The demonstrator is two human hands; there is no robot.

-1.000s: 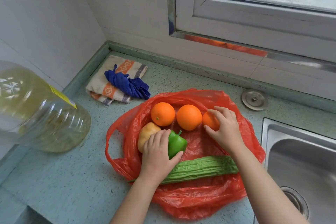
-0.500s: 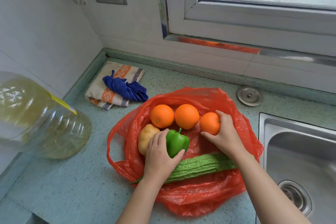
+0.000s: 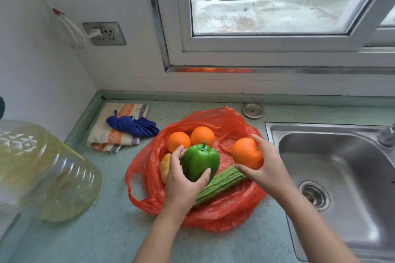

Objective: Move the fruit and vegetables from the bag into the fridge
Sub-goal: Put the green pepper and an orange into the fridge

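Note:
An open red plastic bag (image 3: 222, 213) lies flat on the green counter. My left hand (image 3: 181, 186) grips a green bell pepper (image 3: 201, 160), lifted above the bag. My right hand (image 3: 267, 166) holds an orange (image 3: 245, 152) raised over the bag's right side. Two more oranges (image 3: 178, 141) (image 3: 202, 136) rest at the back of the bag. A yellowish potato (image 3: 165, 167) peeks out behind my left hand. A long bumpy bitter gourd (image 3: 222, 183) lies across the bag, partly under both hands. No fridge is in view.
A steel sink (image 3: 333, 177) sits right of the bag. A large oil bottle (image 3: 40, 173) stands at the left. A folded striped cloth (image 3: 111, 134) with a blue rag (image 3: 132, 127) lies behind the bag. A metal cap (image 3: 252, 110) sits by the wall under the window.
Both hands have lifted their items off the bag: the left raised the green pepper, the right raised the orange. The view has tilted up toward the window.

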